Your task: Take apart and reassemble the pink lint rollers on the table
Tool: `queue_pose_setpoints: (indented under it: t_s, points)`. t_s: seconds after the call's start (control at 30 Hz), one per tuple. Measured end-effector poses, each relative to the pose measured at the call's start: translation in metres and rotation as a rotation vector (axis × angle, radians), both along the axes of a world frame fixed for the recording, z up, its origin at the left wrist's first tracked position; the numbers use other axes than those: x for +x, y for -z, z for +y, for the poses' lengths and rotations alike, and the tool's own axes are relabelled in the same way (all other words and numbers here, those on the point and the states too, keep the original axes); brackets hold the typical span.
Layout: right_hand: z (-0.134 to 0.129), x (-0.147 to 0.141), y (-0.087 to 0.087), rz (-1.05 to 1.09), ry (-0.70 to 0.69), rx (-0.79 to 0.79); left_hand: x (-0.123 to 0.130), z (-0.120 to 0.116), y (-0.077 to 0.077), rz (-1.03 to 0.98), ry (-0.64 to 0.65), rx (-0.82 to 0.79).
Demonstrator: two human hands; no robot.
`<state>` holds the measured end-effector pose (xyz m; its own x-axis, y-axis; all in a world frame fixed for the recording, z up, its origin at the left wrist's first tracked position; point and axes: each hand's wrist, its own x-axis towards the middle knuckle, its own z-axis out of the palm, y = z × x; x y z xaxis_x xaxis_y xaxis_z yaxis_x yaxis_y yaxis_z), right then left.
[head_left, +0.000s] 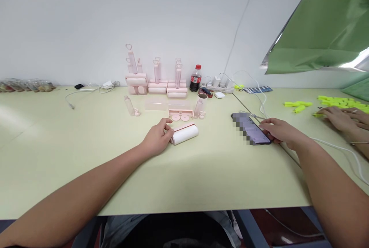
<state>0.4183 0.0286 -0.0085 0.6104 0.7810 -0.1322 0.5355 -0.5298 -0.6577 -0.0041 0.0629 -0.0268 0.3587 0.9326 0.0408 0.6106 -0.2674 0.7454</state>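
My left hand (pixel 157 138) rests on the table with its fingers curled at the left end of a white and pink roll (pixel 185 134), gripping that end. My right hand (pixel 279 132) has its fingertips on the right edge of a phone (pixel 253 129), which lies with its screen lit and a cable at its top. Behind the roll sits a pink holder (pixel 181 115) with two round parts. Small clear bottles (pixel 129 106) with pink parts stand either side of it, the right one (pixel 198 108) beside a short cylinder.
Pink boxes (pixel 157 86) with heart-topped bottles line the wall, beside a cola bottle (pixel 195 78) and a power strip (pixel 220 89). White cables cross the right side. Another person's hands (pixel 340 119) are among yellow-green pieces (pixel 340 102). Bagged items (pixel 25 85) lie far left.
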Motion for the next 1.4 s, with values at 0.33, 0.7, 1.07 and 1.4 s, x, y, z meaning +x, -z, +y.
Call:
queue_pose_setpoints:
  t_s: [0.33,0.7,1.07,1.4]
  points:
    - [-0.006,-0.005,0.004,-0.188,-0.005,-0.069,-0.001,0.000,0.000,0.007,0.002,0.002]
    - [-0.009,-0.019,0.006,-0.288,-0.127,-0.035,0.000,0.000,-0.002,0.003,-0.006,-0.004]
    - [-0.008,-0.013,0.010,-0.116,-0.090,-0.031,-0.001,0.001,0.000,0.002,-0.003,-0.003]
    - [-0.005,-0.032,0.005,-0.164,-0.046,-0.092,0.000,0.000,-0.002,0.010,0.002,-0.008]
